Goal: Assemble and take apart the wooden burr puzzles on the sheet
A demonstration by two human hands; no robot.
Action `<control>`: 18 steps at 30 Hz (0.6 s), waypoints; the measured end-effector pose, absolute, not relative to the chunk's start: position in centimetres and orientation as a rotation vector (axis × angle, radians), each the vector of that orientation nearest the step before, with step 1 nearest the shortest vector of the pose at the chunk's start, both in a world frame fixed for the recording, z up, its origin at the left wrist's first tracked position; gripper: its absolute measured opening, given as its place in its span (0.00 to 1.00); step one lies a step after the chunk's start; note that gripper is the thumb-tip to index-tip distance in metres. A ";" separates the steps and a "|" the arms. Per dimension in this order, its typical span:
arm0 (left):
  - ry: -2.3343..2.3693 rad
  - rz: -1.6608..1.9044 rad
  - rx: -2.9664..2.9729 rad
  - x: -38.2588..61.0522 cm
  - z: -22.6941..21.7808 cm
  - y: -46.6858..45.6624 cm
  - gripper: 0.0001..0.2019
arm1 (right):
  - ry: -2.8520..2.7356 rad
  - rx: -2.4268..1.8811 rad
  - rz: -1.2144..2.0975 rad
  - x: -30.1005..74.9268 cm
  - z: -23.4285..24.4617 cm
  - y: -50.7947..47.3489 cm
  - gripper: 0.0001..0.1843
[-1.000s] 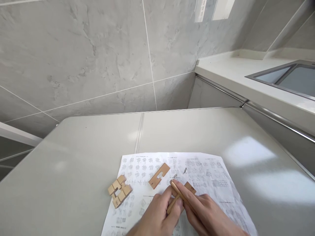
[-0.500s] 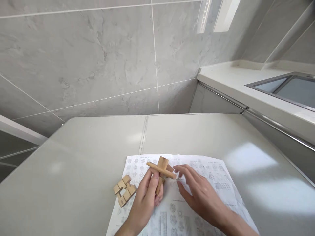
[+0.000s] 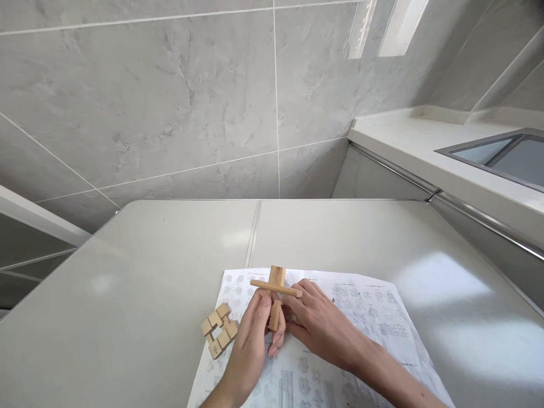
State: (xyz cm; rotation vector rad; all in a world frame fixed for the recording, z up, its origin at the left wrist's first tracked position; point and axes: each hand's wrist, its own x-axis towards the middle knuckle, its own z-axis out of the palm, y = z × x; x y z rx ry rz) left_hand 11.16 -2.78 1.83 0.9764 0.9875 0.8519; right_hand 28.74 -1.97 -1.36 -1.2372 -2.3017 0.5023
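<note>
A partly joined wooden burr puzzle (image 3: 277, 276) is held above the printed sheet, one thin stick crossing in front of thicker notched pieces. My left hand (image 3: 254, 334) is closed around its lower left side, thumb pressed on the wood. From the right, my right hand (image 3: 317, 323) has its bent fingers against the same puzzle; the fingertips are partly hidden behind it. To the left, several notched wooden blocks (image 3: 220, 330) lie grouped in a ring, partly on the sheet's edge.
The paper sheet (image 3: 352, 323) with small printed puzzle diagrams lies under my hands on a pale table (image 3: 140, 294). A grey tiled wall (image 3: 191, 102) rises behind. On the right stands a white counter (image 3: 395, 133) with a sink (image 3: 510, 153).
My right hand has moved left onto the puzzle, its fingers closing in. The puzzle has tilted slightly, so the cross stick lies more level. The view has shifted a little.
</note>
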 end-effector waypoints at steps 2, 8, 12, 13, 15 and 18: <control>1.001 0.861 0.961 11.2 1.9 -2.8 0.24 | -2.335 -1.253 0.551 28.7 -1.0 -1.6 0.11; 1.025 0.874 0.939 11.6 1.9 -3.0 0.25 | -2.179 -1.545 0.631 30.8 1.3 0.2 0.14; 1.031 0.865 0.920 12.0 2.0 -2.9 0.24 | -1.872 -1.617 0.702 33.6 3.6 1.0 0.21; 1.024 0.858 0.904 12.1 2.0 -2.9 0.24 | -1.820 -1.625 0.714 34.2 4.0 1.0 0.21; 1.006 0.839 0.863 12.1 1.8 -2.8 0.23 | -1.751 -1.623 0.765 35.1 4.7 0.7 0.24; 0.976 0.819 0.812 12.2 1.5 -2.6 0.23 | -1.632 -1.617 0.939 35.6 5.2 -0.2 0.29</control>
